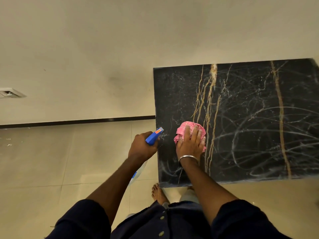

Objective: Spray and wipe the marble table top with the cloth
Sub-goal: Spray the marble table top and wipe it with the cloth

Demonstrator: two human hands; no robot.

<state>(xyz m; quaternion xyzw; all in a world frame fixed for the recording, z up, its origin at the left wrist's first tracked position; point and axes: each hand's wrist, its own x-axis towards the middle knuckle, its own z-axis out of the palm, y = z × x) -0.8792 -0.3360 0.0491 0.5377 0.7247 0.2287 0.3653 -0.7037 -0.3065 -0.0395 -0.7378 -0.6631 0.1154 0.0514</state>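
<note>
A black marble table top [250,118] with gold and white veins fills the right half of the view, streaked with curved wet wipe marks. A bunched pink cloth [185,129] lies near its left edge. My right hand [190,145] presses flat on the cloth with spread, straight fingers; a metal bangle sits on that wrist. My left hand [141,147] grips a spray bottle [153,136] with a blue trigger head, its nozzle pointing over the table's left edge. The bottle's clear body hangs below the hand, mostly hidden by my forearm.
The table stands against a cream wall [103,49] with a dark skirting strip [77,121]. Beige floor tiles [43,161] spread to the left. My bare foot [158,194] stands at the table's near left corner. A white wall socket [10,93] sits far left.
</note>
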